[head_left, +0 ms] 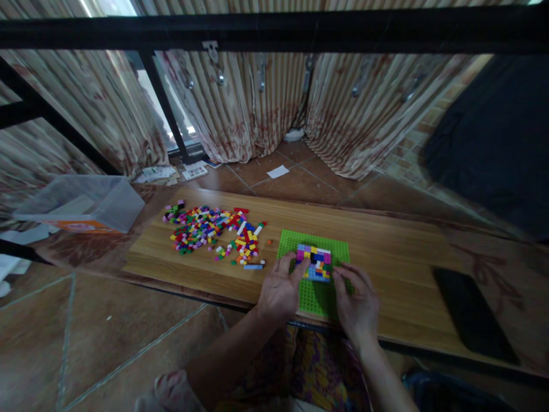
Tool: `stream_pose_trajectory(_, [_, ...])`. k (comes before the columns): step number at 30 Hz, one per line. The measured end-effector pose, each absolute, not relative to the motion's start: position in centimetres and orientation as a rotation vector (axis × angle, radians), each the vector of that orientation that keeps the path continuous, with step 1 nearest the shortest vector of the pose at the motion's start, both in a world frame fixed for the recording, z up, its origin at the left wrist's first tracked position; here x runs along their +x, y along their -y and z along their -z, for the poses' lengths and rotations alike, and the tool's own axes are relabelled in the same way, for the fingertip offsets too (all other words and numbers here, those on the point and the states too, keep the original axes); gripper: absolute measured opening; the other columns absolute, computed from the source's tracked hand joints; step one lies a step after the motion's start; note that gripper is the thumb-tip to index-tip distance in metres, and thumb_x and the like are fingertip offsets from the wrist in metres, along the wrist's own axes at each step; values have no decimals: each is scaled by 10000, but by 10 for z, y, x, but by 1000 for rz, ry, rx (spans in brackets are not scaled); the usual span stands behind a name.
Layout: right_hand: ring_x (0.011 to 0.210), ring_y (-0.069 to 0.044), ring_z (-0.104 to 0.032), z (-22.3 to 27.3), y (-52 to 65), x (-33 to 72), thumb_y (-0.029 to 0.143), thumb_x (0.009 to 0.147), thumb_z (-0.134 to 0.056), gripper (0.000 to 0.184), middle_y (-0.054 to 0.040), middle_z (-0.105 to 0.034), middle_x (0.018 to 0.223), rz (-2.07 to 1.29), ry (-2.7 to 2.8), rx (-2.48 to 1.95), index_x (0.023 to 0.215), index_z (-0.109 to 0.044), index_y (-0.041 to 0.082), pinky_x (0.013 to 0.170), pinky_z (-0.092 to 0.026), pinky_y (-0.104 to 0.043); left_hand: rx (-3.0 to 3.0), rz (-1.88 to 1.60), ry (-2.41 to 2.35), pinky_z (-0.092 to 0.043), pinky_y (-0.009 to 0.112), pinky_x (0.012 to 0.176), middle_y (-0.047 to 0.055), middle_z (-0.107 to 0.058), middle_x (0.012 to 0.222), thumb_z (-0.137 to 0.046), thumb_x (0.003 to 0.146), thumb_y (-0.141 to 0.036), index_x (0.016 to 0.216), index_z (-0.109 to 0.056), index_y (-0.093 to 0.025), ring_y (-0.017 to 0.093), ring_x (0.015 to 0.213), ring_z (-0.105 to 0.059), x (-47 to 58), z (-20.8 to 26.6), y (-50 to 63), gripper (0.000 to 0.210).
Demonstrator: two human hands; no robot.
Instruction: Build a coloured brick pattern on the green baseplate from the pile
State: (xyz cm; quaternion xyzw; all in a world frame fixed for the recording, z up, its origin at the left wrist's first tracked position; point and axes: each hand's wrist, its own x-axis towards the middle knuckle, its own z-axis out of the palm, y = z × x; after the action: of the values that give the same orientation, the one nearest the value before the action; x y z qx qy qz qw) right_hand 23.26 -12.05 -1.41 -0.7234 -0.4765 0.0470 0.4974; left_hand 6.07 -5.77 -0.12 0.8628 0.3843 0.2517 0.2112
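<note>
A green studded baseplate (315, 300) lies on the wooden board, with a square patch of multicoloured toy bricks (316, 264) built on its middle. My left hand (279, 289) rests on the plate's left side; its thumb reaches over the patch's left edge and the fingers are spread apart from it. On the other side, my right hand (357, 300) is bent in, thumb and fingertips close together by the patch's right edge. Whatever may sit between those fingertips is too small to make out. A loose orange brick (269, 242) lies just left of the plate.
A wide pile of loose coloured bricks (199, 229) covers the left part of the wooden board (398, 263). A clear plastic bin (86, 200) stands beyond its left end. At the right lies a dark flat object (474, 315). A black bar (274, 31) crosses above.
</note>
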Motion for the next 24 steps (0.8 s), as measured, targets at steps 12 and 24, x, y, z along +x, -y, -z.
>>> stream_pose_trajectory(12, [982, -216, -625, 13, 120, 221, 455, 872, -574, 309, -101, -685, 1055, -198, 1094, -1769, 898, -738, 194, 942, -470, -419, 2445, -543, -1166, -465, 464, 1030, 124, -427, 1389, -482, 823, -86, 1419, -449, -263, 297, 1237, -478, 65, -1, 59, 623])
stream_pose_trajectory(24, [960, -226, -631, 23, 130, 233, 469, 899, -515, 370, -118, -686, 1008, -159, 975, -1801, 929, -708, 155, 908, -472, -402, 2366, -845, -1379, -474, 368, 1038, 125, -536, 1278, -448, 856, -51, 1318, -527, -174, 217, 1147, -552, 40, -11, 29, 485])
